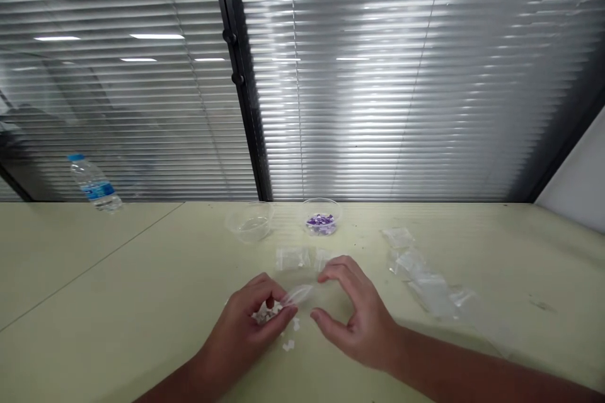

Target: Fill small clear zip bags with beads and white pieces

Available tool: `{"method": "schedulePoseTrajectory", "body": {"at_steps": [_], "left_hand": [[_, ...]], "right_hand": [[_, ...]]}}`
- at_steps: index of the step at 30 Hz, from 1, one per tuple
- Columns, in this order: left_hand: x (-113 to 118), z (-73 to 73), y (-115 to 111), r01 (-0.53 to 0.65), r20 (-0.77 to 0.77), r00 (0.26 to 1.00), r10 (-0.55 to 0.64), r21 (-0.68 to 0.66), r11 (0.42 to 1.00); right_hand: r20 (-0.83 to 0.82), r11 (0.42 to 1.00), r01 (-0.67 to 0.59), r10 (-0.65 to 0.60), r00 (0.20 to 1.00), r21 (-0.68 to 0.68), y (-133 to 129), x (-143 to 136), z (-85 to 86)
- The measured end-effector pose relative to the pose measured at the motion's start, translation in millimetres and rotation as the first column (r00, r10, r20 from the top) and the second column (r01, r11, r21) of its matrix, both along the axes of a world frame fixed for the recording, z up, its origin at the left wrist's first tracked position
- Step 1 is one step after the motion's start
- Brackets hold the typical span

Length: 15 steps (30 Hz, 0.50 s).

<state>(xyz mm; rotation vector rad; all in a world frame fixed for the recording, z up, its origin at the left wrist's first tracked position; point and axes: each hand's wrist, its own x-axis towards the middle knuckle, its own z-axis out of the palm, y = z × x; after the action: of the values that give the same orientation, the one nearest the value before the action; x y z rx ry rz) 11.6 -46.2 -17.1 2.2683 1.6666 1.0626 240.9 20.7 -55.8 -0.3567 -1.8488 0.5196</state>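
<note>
My left hand [250,321] pinches a small clear plastic bag [299,294] whose mouth gapes toward the right. Just right of the bag, my right hand [362,315] has thumb and fingers spread with nothing between them. Under and behind my left fingers lies a heap of small pale pieces [267,313], partly hidden. A few white pieces [288,345] lie loose on the table below the bag. Beyond my hands, small clear bags [293,258] lie flat.
Farther back stand a clear round bowl [253,226] and another bowl [324,207] with purple pieces [320,221]. Clear plastic bags [432,289] are strewn at the right. A water bottle [97,187] stands at the back left of the table [118,302], before window blinds.
</note>
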Motion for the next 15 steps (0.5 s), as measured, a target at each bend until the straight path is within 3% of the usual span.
{"method": "schedulePoseTrajectory", "body": {"at_steps": [4,10,15], "left_hand": [[0,-1.6,0,0.056,-0.008,0.998,-0.056,-0.008,0.998],[-2,7.6,-8,0.317,-0.012,0.948,-0.317,-0.048,0.947],[2,9.2,-5,0.267,-0.013,0.963,-0.268,-0.067,0.961]], "right_hand": [[0.064,0.991,-0.006,-0.003,0.998,0.137,-3,-1,6.6],[0.16,0.991,-0.097,0.081,0.984,0.095,1,-1,8.2],[0.263,0.978,-0.156,0.116,0.958,0.137,1,-1,11.3]]}}
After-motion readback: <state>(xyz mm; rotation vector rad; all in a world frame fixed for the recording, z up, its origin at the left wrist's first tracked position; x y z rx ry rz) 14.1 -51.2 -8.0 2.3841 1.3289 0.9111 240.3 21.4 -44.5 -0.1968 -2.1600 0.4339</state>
